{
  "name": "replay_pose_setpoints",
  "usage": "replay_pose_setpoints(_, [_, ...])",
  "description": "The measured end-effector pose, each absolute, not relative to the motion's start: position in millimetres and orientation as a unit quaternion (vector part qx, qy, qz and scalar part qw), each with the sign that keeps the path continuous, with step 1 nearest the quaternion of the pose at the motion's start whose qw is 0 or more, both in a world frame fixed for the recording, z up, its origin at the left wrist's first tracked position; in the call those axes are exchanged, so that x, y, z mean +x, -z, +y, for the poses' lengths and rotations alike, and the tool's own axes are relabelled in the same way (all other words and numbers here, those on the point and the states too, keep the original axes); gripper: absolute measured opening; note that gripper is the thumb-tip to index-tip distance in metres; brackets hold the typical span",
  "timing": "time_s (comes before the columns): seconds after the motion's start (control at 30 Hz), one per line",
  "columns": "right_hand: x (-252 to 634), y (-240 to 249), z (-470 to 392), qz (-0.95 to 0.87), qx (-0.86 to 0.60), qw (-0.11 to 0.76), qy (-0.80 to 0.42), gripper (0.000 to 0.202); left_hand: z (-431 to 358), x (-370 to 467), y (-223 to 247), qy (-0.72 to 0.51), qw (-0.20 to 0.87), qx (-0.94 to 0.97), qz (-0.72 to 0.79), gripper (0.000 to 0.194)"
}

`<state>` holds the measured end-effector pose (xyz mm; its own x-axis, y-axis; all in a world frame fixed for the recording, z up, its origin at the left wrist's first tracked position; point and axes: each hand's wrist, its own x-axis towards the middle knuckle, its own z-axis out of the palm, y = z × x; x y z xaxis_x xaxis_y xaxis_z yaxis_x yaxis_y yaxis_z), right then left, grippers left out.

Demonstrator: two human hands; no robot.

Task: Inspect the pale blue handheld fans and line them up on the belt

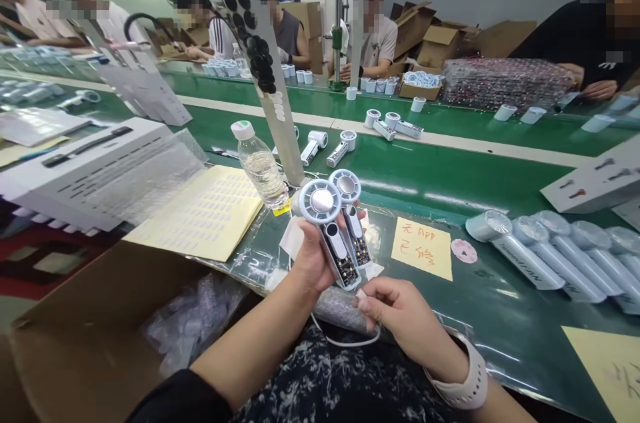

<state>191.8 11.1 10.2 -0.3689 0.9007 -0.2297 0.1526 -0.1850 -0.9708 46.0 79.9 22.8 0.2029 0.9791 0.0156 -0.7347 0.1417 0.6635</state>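
Note:
Two light-blue handheld fans are together in my left hand (313, 260), its fingers wrapped round their handles. The nearer handheld fan (345, 263) and the farther handheld fan (361, 243) both tilt up and left, with dark circuit boards showing in their open handles. My right hand (393, 306) is closed in a pinch at the bottom end of the nearer fan. What its fingertips hold is too small to make out. A white cable (345, 343) loops just below that hand. Beneath the fans lies a clear plastic-wrapped bundle (337, 310).
Left of my hands stand a water bottle (263, 170), a yellow sheet of labels (210, 210) and a cardboard box (100, 316). Wrapped fans (530, 260) line the right side near a handwritten yellow note (423, 246). More fans (343, 148) lie across the green bench (450, 176); co-workers sit opposite.

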Motion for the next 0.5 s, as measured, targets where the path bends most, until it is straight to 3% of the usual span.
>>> replay_pose_setpoints(0.27, [171.9,-2.7,0.0,-0.484,-0.466,0.432,-0.601,0.041,79.5,52.6,-17.9,-0.6,0.707,0.306,0.214,0.065])
replay_pose_setpoints(0.5, [173.3,-0.4,-0.2,-0.553,-0.464,0.424,-0.547,0.035,80.2,54.0,-16.1,-0.598,0.715,0.296,0.208,0.063])
